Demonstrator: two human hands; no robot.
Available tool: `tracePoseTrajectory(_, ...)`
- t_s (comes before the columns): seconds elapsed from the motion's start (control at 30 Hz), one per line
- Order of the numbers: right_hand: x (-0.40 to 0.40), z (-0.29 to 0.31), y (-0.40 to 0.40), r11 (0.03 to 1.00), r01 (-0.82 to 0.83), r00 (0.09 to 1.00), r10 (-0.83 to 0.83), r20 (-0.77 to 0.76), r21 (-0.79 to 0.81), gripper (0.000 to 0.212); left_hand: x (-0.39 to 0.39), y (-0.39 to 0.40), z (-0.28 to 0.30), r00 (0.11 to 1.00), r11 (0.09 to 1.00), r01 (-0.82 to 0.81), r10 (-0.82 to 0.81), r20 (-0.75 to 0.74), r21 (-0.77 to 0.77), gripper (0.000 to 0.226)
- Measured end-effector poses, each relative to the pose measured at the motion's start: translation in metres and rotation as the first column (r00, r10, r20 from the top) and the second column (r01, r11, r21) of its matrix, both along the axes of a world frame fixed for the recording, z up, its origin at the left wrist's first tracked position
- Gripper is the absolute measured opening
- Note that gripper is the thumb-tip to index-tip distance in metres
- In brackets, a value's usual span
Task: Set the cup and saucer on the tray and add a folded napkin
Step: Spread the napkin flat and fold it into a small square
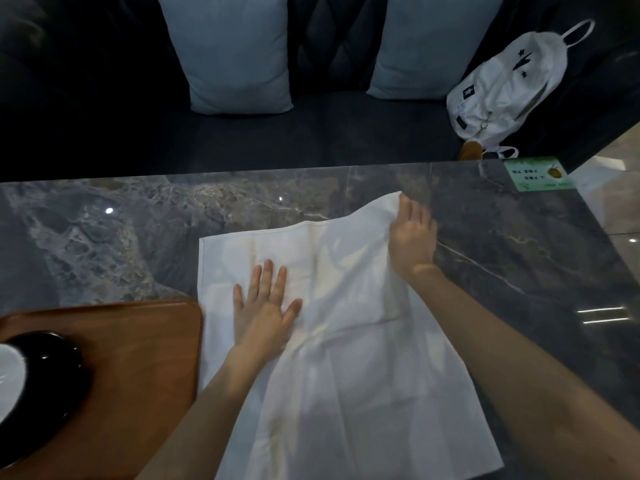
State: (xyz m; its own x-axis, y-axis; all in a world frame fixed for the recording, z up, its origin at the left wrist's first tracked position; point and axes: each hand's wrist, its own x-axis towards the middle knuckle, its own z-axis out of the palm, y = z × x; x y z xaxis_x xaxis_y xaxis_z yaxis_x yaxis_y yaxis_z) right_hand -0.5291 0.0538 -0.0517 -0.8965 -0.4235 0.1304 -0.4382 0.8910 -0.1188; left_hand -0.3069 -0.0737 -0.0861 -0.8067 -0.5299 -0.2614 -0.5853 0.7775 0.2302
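Note:
A large white cloth napkin [346,341] lies spread out on the dark marble table [104,237]. My left hand [263,306] presses flat on its left half, fingers apart. My right hand [412,237] pinches the napkin's far right corner and lifts it off the table. At the lower left sits a brown wooden tray [145,358]. On it stands a black saucer [59,386] with a cup [10,379], white inside, cut off by the left edge of the view.
A dark sofa [311,133] with two pale blue cushions [235,53] runs behind the table. A white backpack [509,84] leans on its right end. A green card [536,173] lies at the table's far right corner.

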Motion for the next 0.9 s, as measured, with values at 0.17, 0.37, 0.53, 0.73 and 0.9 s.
tracePoseTrajectory(0.17,0.046,-0.014,0.003,0.997,-0.083,0.987,0.083,0.137,-0.002,0.055,0.0,0.003,0.0,0.998,0.999,-0.032,0.032,-0.051,-0.007,0.081)
tracePoseTrajectory(0.37,0.102,-0.043,0.024,0.958,-0.285,0.924,0.267,0.274,0.029,0.066,0.021,0.034,-0.003,0.958,0.968,-0.245,0.25,-0.14,0.051,0.079)
tracePoseTrajectory(0.53,0.105,-0.051,0.043,0.98,-0.183,0.954,0.157,0.255,0.081,0.073,0.04,0.037,-0.009,0.977,0.981,-0.191,0.194,-0.093,0.035,0.079)
tracePoseTrajectory(0.73,0.122,-0.046,0.069,0.969,-0.064,0.944,-0.019,0.331,0.237,0.068,0.039,0.028,-0.013,0.992,0.997,-0.076,0.073,-0.1,-0.033,0.076)
tracePoseTrajectory(0.9,0.141,-0.045,0.084,0.995,-0.041,0.972,0.018,0.236,0.092,0.073,0.048,0.039,-0.009,0.993,0.998,-0.061,0.058,-0.106,-0.024,0.07)
